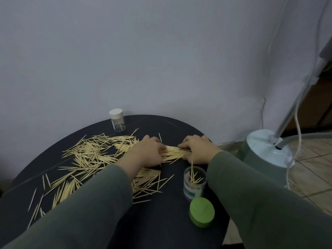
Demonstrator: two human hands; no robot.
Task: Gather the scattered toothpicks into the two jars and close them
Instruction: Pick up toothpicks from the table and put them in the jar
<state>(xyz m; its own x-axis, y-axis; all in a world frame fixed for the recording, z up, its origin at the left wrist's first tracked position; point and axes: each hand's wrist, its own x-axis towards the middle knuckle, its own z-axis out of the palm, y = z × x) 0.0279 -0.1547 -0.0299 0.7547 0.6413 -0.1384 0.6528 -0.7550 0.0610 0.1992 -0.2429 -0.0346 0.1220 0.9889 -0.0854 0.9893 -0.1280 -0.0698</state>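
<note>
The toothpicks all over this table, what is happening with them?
A person is gathering them. The left hand and right hand press a bundle of toothpicks together between them on the dark table. Many loose toothpicks lie to the left. The open jar holds a few, its green lid beside it. The far jar is capped.

Pale yellow toothpicks [93, 153] cover my black table [168, 221]. Near my right hand [197, 150] lies a green lid [202, 212]; my sleeves [269, 203] are grey-green.

Toothpicks [86, 155] strewn; open jar [194, 184] near, capped jar [117, 122] apparently far.
</note>
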